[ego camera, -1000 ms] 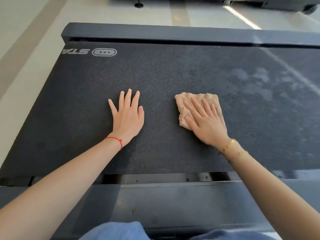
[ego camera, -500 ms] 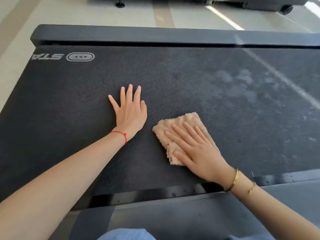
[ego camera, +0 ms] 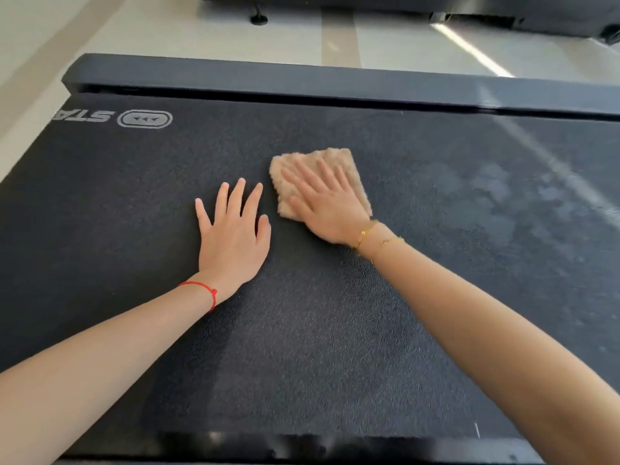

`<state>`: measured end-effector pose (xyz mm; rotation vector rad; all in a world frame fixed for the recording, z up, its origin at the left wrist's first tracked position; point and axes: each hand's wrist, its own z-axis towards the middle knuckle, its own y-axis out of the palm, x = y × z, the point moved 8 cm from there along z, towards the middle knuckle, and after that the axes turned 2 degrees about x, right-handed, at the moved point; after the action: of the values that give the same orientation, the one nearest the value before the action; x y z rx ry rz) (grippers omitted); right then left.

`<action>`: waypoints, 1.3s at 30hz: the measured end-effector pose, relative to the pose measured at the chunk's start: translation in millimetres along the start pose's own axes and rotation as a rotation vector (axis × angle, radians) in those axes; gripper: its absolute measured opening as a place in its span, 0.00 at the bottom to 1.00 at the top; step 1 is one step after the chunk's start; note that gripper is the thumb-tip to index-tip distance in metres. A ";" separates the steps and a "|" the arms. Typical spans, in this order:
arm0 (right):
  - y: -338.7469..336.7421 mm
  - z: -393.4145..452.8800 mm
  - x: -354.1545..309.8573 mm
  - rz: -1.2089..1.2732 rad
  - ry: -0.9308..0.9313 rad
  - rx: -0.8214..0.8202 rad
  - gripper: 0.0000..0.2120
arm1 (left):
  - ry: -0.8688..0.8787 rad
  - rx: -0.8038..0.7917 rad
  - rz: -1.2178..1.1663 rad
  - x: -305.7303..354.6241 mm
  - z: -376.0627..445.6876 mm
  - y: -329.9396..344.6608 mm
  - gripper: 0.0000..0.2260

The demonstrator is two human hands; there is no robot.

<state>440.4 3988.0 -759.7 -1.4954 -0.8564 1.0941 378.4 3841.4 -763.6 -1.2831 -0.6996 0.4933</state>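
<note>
Folded beige cloth point(ego camera: 335, 155) lies flat on the black treadmill belt point(ego camera: 335, 330), around mid-width and in the far half of the belt.

Right grip point(ego camera: 330, 209) sits directly on top of the cloth, palm down and fully open. Its fingers point(ego camera: 303, 181) are straight and spread, pointing away and slightly left. It has hold of nothing and presses on the cloth, which shows past the fingertips and along both sides. The heel of the palm overhangs the cloth's near edge.

Left grip point(ego camera: 235, 236) is just beside the cloth on its near-left side and does not touch it. It is also fully open, flat on the bare belt, and holds nothing.

A red string bracelet point(ego camera: 201, 290) is on the left wrist and a gold bracelet point(ego camera: 364, 234) on the right.

Pale smudges point(ego camera: 503, 196) mark the belt to the right, well apart from the cloth. A white logo point(ego camera: 144, 119) is printed at the far left. A dark side rail point(ego camera: 302, 78) runs along the far edge, with light floor point(ego camera: 201, 28) beyond it.
</note>
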 end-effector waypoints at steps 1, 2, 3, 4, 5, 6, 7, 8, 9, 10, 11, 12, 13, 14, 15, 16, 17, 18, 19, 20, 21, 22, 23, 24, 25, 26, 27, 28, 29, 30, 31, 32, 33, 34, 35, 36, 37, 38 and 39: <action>1.7 -6.2 -3.0 0.007 -0.060 -0.006 0.26 | -0.001 -0.004 0.007 -0.2 -0.3 0.0 0.25; 1.6 -11.4 1.5 0.007 -0.096 -0.004 0.26 | 0.000 -0.005 0.014 0.1 -0.9 -0.2 0.25; -0.6 -14.1 11.7 0.003 -0.104 0.006 0.26 | 0.002 -0.003 0.024 0.5 -1.3 -0.5 0.25; -4.1 -12.7 26.0 -0.006 -0.086 0.023 0.26 | 0.001 -0.001 0.036 1.0 -1.2 -0.7 0.25; -7.7 -7.5 43.3 -0.018 -0.052 0.036 0.26 | -0.003 -0.005 0.044 1.3 -0.8 -0.3 0.25; -12.0 1.1 62.0 -0.030 -0.005 0.048 0.26 | -0.007 -0.013 0.050 1.9 -0.6 0.7 0.26; -16.4 12.2 80.8 -0.036 0.055 0.056 0.25 | -0.010 -0.021 0.055 2.5 -0.3 1.7 0.26; -21.1 25.6 98.0 -0.033 0.122 0.064 0.26 | -0.011 -0.025 0.060 3.0 0.2 2.4 0.26; -25.1 41.1 112.2 -0.016 0.186 0.066 0.26 | -0.015 -0.028 0.063 2.9 0.5 2.8 0.26; -28.0 57.8 121.9 0.009 0.245 0.059 0.26 | -0.020 -0.031 0.063 2.9 0.8 2.7 0.26; -29.4 75.7 125.8 0.032 0.288 0.042 0.26 | -0.023 -0.031 0.061 3.1 1.4 2.3 0.26; -28.9 93.7 122.0 0.045 0.306 0.021 0.26 | -0.023 -0.030 0.060 3.6 1.8 2.0 0.26; -27.3 109.9 110.8 0.044 0.299 0.002 0.27 | -0.019 -0.027 0.061 3.8 1.7 1.7 0.27; -25.7 123.6 93.0 0.027 0.265 -0.011 0.27 | -0.016 -0.023 0.060 3.8 1.8 1.7 0.27; -23.4 133.6 70.7 0.004 0.212 -0.019 0.27 | -0.016 -0.018 0.057 3.2 2.0 1.3 0.26; -19.7 138.7 46.6 -0.018 0.144 -0.028 0.27 | -0.017 -0.012 0.050 2.6 2.2 0.6 0.26; -14.3 138.3 23.8 -0.033 0.067 -0.041 0.27 | -0.017 -0.008 0.043 2.3 2.0 0.0 0.26; -8.7 133.3 6.5 -0.033 -0.009 -0.055 0.27 | -0.016 -0.004 0.036 2.2 1.8 -0.5 0.26; -4.5 125.3 -1.8 -0.024 -0.075 -0.064 0.26 | -0.014 -0.003 0.030 2.1 1.8 -0.9 0.26; -3.2 116.1 -0.1 -0.018 -0.117 -0.059 0.26 | -0.013 -0.004 0.025 1.7 1.2 -1.1 0.26; -6.2 108.2 11.8 -0.030 -0.122 -0.032 0.26 | -0.015 -0.003 0.024 1.3 0.8 -1.4 0.26; -12.7 102.2 32.7 -0.062 -0.089 0.020 0.26 | -0.015 -0.003 0.027 1.2 0.8 -1.5 0.26; -20.2 96.3 60.1 -0.096 -0.021 0.072 0.27 | -0.014 -0.005 0.029 1.1 0.7 -1.4 0.26; -27.3 89.9 90.8 -0.109 0.068 0.098 0.27 | -0.014 -0.007 0.026 1.1 0.6 -1.0 0.26; -31.5 82.6 119.6 -0.089 0.162 0.090 0.27 | -0.015 -0.006 0.019 0.7 0.7 -0.7 0.26; -33.4 74.3 141.6 -0.047 0.242 0.062 0.27 | -0.016 -0.003 0.013 1.0 0.4 -1.1 0.26; -32.5 67.4 153.8 -0.003 0.289 0.035 0.27 | -0.017 0.000 0.009 1.1 0.5 -1.0 0.26; -30.6 61.2 155.4 0.022 0.301 0.021 0.27 | -0.020 0.001 0.006 1.1 1.1 -0.4 0.25; -28.8 53.4 148.9 0.023 0.282 0.019 0.27 | -0.021 0.004 0.003 1.5 1.0 -0.6 0.25; -26.5 44.0 136.7 0.016 0.243 0.022 0.26 | -0.022 0.006 -0.002 1.9 1.1 -1.1 0.25; -24.1 32.1 121.5 0.008 0.193 0.027 0.26 | -0.022 0.006 -0.004 2.3 1.4 -1.2 0.25; -21.2 17.7 105.0 -0.005 0.135 0.030 0.26 | -0.022 0.007 -0.004 2.6 1.8 -1.1 0.25; -18.1 0.7 87.2 -0.021 0.068 0.030 0.26 | -0.021 0.011 -0.004 2.5 2.1 -1.1 0.25; -15.5 -18.5 68.5 -0.032 -0.004 0.028 0.26 | -0.020 0.017 -0.004 2.4 2.5 -1.2 0.25; -12.5 -39.8 49.4 -0.028 -0.077 0.022 0.26 | -0.019 0.024 -0.004 2.4 2.7 -1.5 0.25; -8.4 -62.2 31.9 -0.016 -0.142 0.012 0.26 | -0.017 0.030 -0.004 2.4 2.8 -1.7 0.25; -4.4 -83.8 17.0 -0.004 -0.196 -0.001 0.26 | -0.017 0.036 -0.006 2.2 2.9 -1.8 0.25; -1.5 -101.5 8.0 0.005 -0.236 -0.017 0.27 | -0.016 0.039 -0.010 2.3 2.8 -1.6 0.25; 0.1 -113.6 6.4 0.002 -0.258 -0.033 0.27 | -0.015 0.042 -0.013 2.3 2.2 -1.5 0.25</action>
<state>549.8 3956.9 -757.0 -1.4007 -1.0540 1.2990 378.4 3844.1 -761.3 -1.2362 -0.7068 0.5048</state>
